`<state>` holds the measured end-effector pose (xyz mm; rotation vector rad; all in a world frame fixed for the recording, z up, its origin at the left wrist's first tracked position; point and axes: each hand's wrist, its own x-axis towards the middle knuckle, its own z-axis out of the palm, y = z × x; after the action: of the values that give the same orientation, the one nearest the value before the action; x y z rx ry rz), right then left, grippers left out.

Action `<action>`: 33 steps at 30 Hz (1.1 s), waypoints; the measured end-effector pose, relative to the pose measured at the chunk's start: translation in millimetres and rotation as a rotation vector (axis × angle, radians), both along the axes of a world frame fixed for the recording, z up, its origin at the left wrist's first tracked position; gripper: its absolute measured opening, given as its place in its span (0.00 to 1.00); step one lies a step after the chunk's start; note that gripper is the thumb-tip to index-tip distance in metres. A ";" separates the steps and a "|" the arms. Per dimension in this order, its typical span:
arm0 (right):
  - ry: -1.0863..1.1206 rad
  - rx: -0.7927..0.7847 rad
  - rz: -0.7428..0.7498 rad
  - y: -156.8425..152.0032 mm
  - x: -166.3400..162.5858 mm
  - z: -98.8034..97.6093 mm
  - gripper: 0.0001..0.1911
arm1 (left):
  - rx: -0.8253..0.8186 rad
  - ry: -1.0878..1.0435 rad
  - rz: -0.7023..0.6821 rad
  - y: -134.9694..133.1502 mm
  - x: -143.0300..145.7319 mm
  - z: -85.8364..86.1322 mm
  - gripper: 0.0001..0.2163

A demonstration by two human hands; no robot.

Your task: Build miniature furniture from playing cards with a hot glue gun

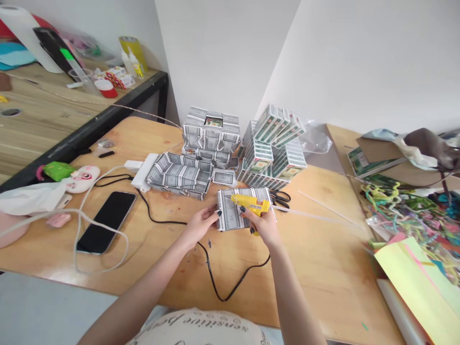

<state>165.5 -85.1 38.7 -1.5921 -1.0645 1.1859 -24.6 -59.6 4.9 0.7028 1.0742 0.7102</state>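
My right hand (265, 226) is wrapped round a yellow hot glue gun (247, 203), with a long clear glue stick (309, 213) coming out of its back. The gun's nozzle points left, over a flat panel of grey-patterned playing cards (230, 221). My left hand (199, 225) pinches the panel's left edge, its thumb against the side and the other fingers partly hidden. Just beyond the panel lie a small stack of cards (224, 177) and an open tray-like box made of cards (176, 175). Black scissors (281, 197) lie partly behind the panel.
Behind stand a taller card structure (211, 132) and stacked card boxes (273, 148). A black cord (212, 273) loops across the table in front of my hands. To the left are a phone (107, 222), a white cable and a power strip (143, 172); craft materials (413, 211) crowd the right.
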 end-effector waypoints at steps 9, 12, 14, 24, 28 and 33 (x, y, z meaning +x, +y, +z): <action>-0.017 0.004 -0.005 -1.3 0.1 -7.0 0.16 | 0.006 -0.060 -0.017 0.9 -0.8 1.5 0.21; -0.020 0.008 -0.002 -0.6 0.5 -8.0 0.16 | 0.034 -0.035 -0.019 2.0 0.2 -2.2 0.21; -0.015 0.009 0.002 0.2 0.6 -7.4 0.16 | 0.090 0.004 -0.016 0.7 1.9 -6.5 0.21; 0.000 0.010 -0.015 0.8 0.0 -7.5 0.16 | 0.499 0.460 0.026 -20.5 18.0 -17.4 0.19; 0.001 0.007 -0.035 0.3 -0.5 -7.4 0.17 | 0.568 0.580 0.059 -22.2 25.9 -12.7 0.18; 0.028 0.004 -0.042 -0.2 -1.3 -6.9 0.17 | 0.581 0.640 0.094 -23.7 34.6 -12.7 0.19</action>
<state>164.2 -85.2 31.8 -1.5828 -1.0097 1.1744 10.1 -83.3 -7.9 1.4507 1.5016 0.9193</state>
